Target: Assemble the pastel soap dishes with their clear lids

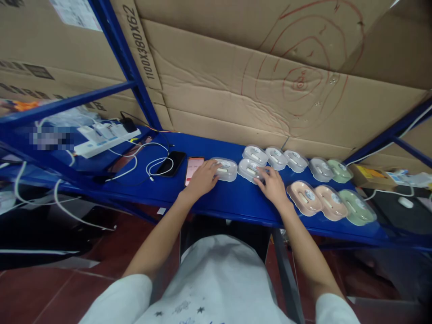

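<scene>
Two grey oval cases with clear plastic lids lie in front of me on the blue shelf. My left hand (204, 178) has its fingers and thumb around the left end of one grey case (227, 171). On the right end of the other grey case (249, 168), my right hand (271, 183) has its fingers bent and its thumb at the near side. Both cases rest flat, a small gap apart. Each has a round label and a pale strip on top. The fingers partly cover the case ends.
More grey cases (296, 161) and a green one (339, 171) line the back. Pink cases (305, 198) and another green case (357, 207) sit near the front edge. Left are a lit phone (191, 168), a dark phone (175, 162), white cables and a power strip (111, 141). Cardboard (209, 90) stands behind.
</scene>
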The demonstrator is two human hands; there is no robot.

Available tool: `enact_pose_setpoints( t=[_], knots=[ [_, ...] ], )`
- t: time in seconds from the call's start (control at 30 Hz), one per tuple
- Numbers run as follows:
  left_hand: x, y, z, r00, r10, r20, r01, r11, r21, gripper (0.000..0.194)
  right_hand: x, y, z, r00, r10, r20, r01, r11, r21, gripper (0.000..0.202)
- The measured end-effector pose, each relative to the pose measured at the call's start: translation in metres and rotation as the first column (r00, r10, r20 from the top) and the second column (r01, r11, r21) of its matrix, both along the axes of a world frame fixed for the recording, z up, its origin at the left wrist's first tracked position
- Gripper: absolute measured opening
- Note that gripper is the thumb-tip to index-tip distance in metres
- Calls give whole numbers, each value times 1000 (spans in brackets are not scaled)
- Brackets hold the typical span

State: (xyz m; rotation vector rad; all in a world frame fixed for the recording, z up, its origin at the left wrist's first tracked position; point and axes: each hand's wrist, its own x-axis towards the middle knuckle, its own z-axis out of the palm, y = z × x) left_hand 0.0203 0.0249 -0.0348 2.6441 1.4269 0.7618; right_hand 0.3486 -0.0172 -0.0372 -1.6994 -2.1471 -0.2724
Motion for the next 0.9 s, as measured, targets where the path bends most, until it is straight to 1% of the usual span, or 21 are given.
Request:
enact_pose_setpoints(
  t=[0.1,0.2,0.3,0.4,0.47,0.53,0.6,0.67,0.7,0.77,0.83,0.9],
  knots=[
    [6,30,3,997,74,-32,-75,996,-51,56,-30,27,14,997,-4,82,9,998,-60,54],
    [14,62,10,992,120,-39,-123,988,-92,54,-51,54,19,995,12,95,-6,998,-70,54],
    [20,94,20,979,203,-27,-205,969,-140,49,-63,76,15,996,28,84,-23,998,-54,55],
    [20,121,30,959,284,-3,-280,945,-171,56,-71,88,5,997,39,64,-37,999,-29,56],
    [17,133,35,954,298,7,-292,938,-185,59,-72,93,-2,997,65,48,-64,998,-15,56],
    [12,138,37,966,258,8,-251,947,-201,58,-68,96,-4,993,111,33,-111,994,-7,55],
    [8,138,35,984,177,6,-172,961,-215,54,-57,99,-4,990,139,15,-139,990,8,54],
    [6,135,31,996,88,9,-84,972,-221,51,-40,103,-2,995,103,-15,-103,994,39,54],
    [6,132,29,999,49,13,-45,974,-221,53,-31,105,-1,997,64,-36,-62,997,49,55],
    [7,128,25,1000,-10,25,15,976,-218,59,-11,108,1,998,1,-68,1,1000,28,60],
    [5,127,24,998,-32,48,41,977,-209,59,6,109,1,997,-15,-79,13,1000,-25,60],
    [1,128,26,996,-17,83,33,980,-195,48,16,110,2,997,-3,-78,-1,999,-54,54]
  ],
)
